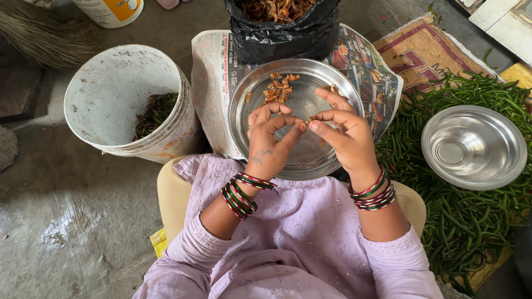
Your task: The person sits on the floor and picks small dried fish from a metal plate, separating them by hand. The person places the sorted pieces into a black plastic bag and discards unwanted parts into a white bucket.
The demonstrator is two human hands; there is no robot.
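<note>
The person sits low over a grey concrete floor (83, 232), stained and patchy, with a spread newspaper (213, 83) under a wide steel plate (249, 144) straight ahead. A heap of green chillies (471, 221) lies on a mat at the right, and a smaller empty steel bowl (474, 147) rests on the heap.

Both forearms reach forward over the lap, wrists ringed with red and green bangles. The left hand (269, 141) and the right hand (343, 135) meet above the plate, thumbs and forefingers pinched together on a small brown piece (311, 118) held between them; the other fingers curl loosely. More brown pieces (277, 88) lie scattered at the far side of the plate.

Behind the plate stands a black plastic bag (282, 33), open at the top and full of the same dried brown stuff. To the left is a worn white bucket (111, 83), tilted, with dark green scraps in its bottom. A white tub with a yellow label (111, 10) sits at the top edge, and a red-patterned woven mat (421, 52) lies at the upper right.
</note>
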